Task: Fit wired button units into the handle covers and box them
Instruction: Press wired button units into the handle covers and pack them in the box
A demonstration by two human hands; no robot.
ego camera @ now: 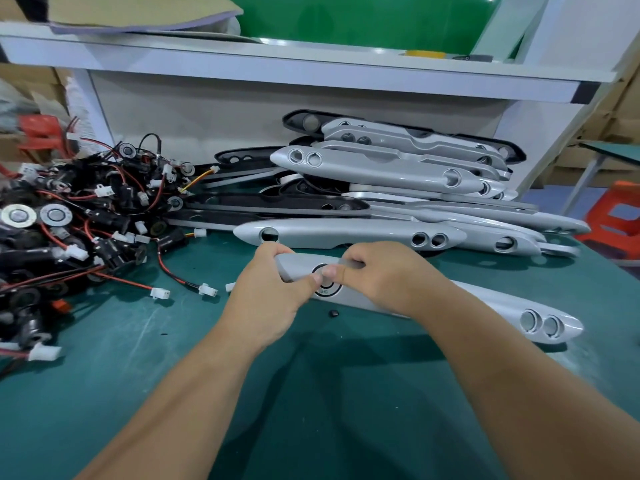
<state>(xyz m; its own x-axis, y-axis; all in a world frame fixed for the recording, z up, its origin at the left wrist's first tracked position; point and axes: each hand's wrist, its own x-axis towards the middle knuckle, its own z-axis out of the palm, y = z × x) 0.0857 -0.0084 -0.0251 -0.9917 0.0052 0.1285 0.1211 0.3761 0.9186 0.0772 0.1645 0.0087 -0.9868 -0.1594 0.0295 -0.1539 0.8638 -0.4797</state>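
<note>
Silver handle cover (485,303): where does it lie?
— On the green mat (311,410) at centre, its long axis running from 9 toward 4 o'clock. A button unit (327,292) sits in its single hole.

And the hands?
— Left hand (266,296) grips the cover's 9 o'clock end, fingers curled over the far edge. Right hand (381,275) curls over the cover just beside it. Both thumbs meet on the button unit.

Surroundings?
— Tangled wired button units (69,216) at 9 o'clock; stacked handle covers (398,174) at 1 o'clock; a small black piece (333,313) on the mat, just beside the held cover's near edge.
</note>
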